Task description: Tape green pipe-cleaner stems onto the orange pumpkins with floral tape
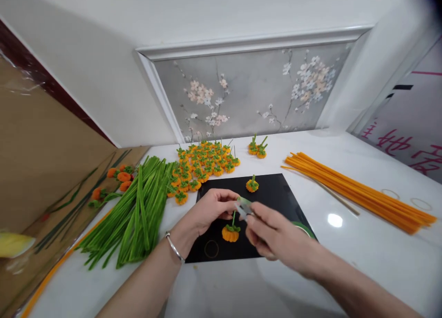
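Note:
My left hand (216, 207), with a silver bangle at the wrist, pinches the top of a thin green stem above the black mat. From that stem hangs a small orange pumpkin (230, 234) made of fuzzy pipe cleaner, with a green curled top. My right hand (267, 228) closes on a small silvery tool (244, 209), whose exact kind is blurred. The tool's tip meets the left fingertips near the stem's upper end. A pale green strip (244, 201) shows between the hands. Another pumpkin (252, 185) sits on the mat (276, 198) behind them.
Many finished-looking pumpkins (203, 161) cluster at the back left, and several stand at the back (257, 148). Green pipe cleaners (145, 212) lie left, orange ones (359, 193) right. A green roll (304, 227) is partly behind my right hand. Cardboard (51, 179) stands far left.

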The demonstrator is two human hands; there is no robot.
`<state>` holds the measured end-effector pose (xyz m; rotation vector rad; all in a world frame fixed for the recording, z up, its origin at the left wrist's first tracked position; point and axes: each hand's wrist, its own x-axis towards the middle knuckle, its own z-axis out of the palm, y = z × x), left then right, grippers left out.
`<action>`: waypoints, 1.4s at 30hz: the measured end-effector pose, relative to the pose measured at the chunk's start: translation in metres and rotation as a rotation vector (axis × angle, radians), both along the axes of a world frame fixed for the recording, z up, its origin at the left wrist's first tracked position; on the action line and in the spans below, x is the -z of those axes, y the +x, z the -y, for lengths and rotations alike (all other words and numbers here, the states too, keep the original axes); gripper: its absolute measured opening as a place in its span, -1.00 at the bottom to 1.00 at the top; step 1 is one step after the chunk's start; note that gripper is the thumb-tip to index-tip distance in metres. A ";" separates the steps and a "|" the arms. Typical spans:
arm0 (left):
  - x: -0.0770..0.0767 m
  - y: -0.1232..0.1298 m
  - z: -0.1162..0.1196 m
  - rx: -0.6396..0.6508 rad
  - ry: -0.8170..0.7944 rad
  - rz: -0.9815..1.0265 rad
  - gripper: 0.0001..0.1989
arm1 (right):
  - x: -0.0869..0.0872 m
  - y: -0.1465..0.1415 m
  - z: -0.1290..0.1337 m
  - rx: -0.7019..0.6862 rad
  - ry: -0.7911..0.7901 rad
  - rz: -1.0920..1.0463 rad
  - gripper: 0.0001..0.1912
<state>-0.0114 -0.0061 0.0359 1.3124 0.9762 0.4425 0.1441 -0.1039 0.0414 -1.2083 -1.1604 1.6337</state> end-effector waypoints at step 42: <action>-0.005 0.002 0.004 0.119 0.327 -0.099 -0.77 | 0.031 -0.029 -0.010 0.341 -0.094 -0.459 -0.58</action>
